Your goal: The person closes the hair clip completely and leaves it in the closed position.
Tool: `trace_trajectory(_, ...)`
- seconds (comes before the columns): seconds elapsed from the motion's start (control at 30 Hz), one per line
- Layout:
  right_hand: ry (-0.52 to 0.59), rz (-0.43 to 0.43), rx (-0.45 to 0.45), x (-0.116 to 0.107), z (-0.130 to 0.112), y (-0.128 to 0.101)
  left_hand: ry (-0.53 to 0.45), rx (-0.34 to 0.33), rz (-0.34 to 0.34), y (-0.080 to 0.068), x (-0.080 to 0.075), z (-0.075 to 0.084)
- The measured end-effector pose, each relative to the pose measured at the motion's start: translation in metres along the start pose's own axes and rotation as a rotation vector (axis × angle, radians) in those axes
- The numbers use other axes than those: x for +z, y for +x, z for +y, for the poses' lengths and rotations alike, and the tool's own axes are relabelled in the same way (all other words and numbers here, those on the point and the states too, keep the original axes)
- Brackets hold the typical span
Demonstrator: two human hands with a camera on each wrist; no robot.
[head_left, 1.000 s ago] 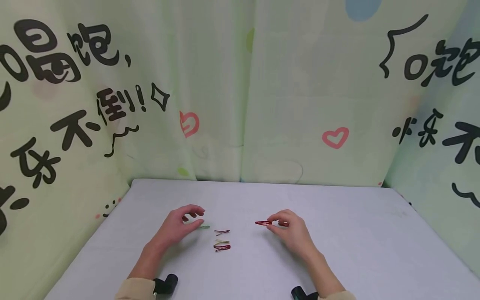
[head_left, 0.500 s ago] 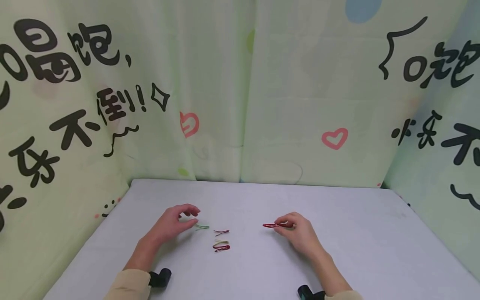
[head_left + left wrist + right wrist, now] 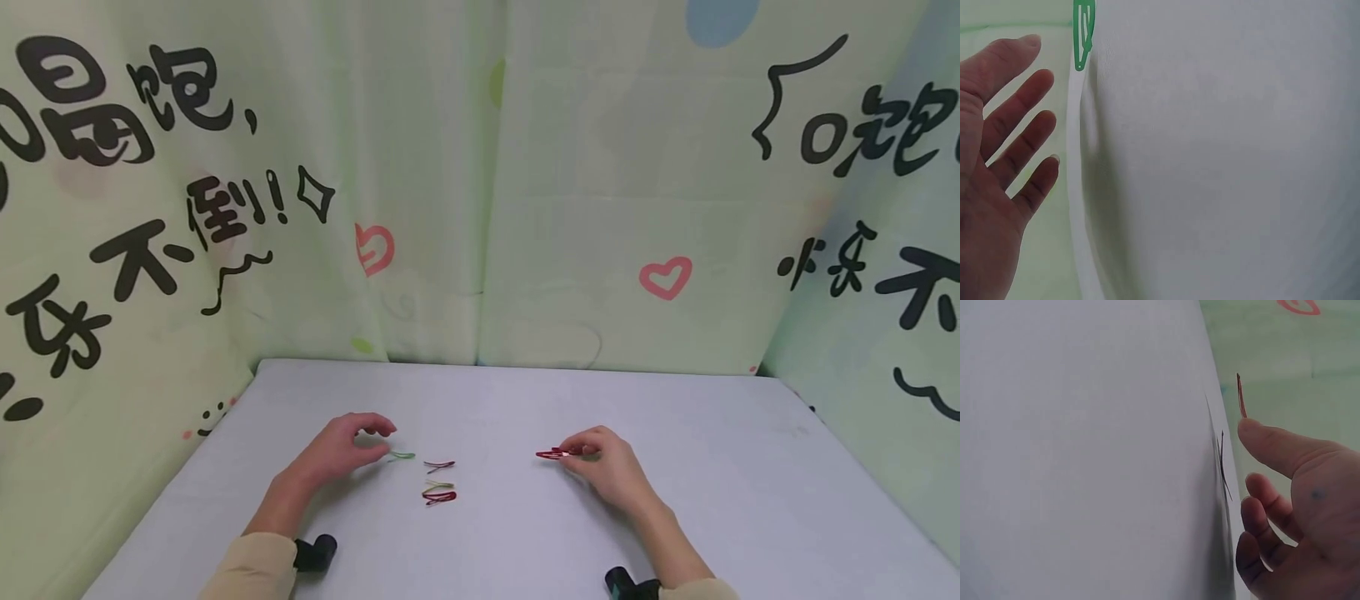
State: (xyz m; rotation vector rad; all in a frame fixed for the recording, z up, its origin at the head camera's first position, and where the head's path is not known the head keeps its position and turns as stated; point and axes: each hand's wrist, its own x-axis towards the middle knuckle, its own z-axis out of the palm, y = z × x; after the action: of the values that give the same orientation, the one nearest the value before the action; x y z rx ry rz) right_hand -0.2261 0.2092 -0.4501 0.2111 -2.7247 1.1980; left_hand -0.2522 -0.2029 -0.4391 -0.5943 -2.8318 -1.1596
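Right hand (image 3: 603, 467): low over the table, thumb and fingers pinching a red hair clip (image 3: 551, 454) by its near end, so the pointed tip sticks out toward the middle. In the right-wrist view the clip (image 3: 1241, 395) rises edge-on above the thumb.

Left hand (image 3: 341, 446): relaxed and holding nothing, fingers loosely spread; the left-wrist view shows them straight and apart (image 3: 1019, 125). It hovers just beside a green hair clip (image 3: 402, 456), fingertips near but not touching it.

Green hair clip, wrist view (image 3: 1082, 31): lies flat on the table, free of any grip.

Middle group: a dark red clip (image 3: 438, 465), a pale yellow-green clip (image 3: 438, 484) and a red clip (image 3: 439, 497) lie in a short column between the hands, close together but apart from the green one, probably so that either hand can reach them.

Table (image 3: 712, 500): pale grey, bearing all loose clips.

Backdrop (image 3: 600, 167): light green cloth with black characters and pink hearts on three sides.

Wrist cameras: black mounts show at both cuffs (image 3: 315, 552).
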Motion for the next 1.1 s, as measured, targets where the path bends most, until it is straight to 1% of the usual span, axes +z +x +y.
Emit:
trace_trajectory(0.13,-0.015,-0.009,0.015,-0.002,0.002,-0.001,0.041,-0.021,-0.023,0.003,0.001,-0.001)
trace_trajectory(0.33,-0.041,-0.017,0.006,-0.005,0.004,-0.001,0.053,-0.012,-0.064,0.006,0.002,-0.004)
trace_trajectory(0.5,-0.065,-0.016,0.015,-0.009,0.009,-0.001,0.056,0.020,-0.079,0.006,0.000,-0.005)
trace_trajectory(0.67,-0.060,-0.027,0.032,-0.012,0.012,-0.001,0.065,0.065,-0.103,0.007,-0.002,-0.004)
trace_trajectory(0.9,-0.063,-0.042,0.032,-0.014,0.015,0.001,0.063,0.082,-0.129,0.009,-0.003,-0.006)
trace_trajectory(1.1,-0.078,-0.050,0.030,-0.012,0.018,0.002,0.076,0.081,-0.148,0.012,-0.002,-0.006)
